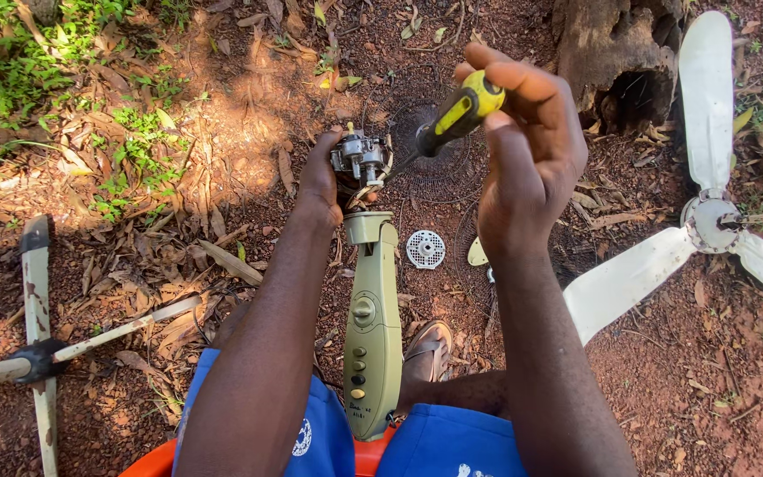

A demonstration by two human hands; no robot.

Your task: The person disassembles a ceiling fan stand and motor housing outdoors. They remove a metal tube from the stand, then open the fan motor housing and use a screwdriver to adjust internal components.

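Left hand: my left hand (321, 181) is wrapped around the fan motor (360, 157), fingers closed on its far side, holding it at the top of the fan stand.
Right hand: my right hand (523, 141) is closed on the screwdriver (452, 119), thumb and fingers pinching the yellow and black handle, wrist raised above the work.
Screwdriver: it slants down and to the left from my right hand, its thin shaft reaching the motor just beside my left hand; I cannot tell exactly what the tip touches.
Fan motor: bare metal, with a short shaft sticking up, sitting between my two hands and closer to the left one.
Fan stand: the pale green control column (373, 336) with a knob and a row of buttons runs from under the motor back toward me, between my forearms and my knees.
Small grille cap: a round white perforated disc (425, 248) lies on the soil below my right hand, just right of the column.
Fan guard: a dark wire grille (439, 172) lies on the ground behind the motor.
Fan blade: the white three-bladed propeller (708, 221) lies well to the right of my right hand.
Base: a crossed stand base (39, 358) lies far to the left of my left arm.
Ground: reddish soil (708, 371) with dry leaves.
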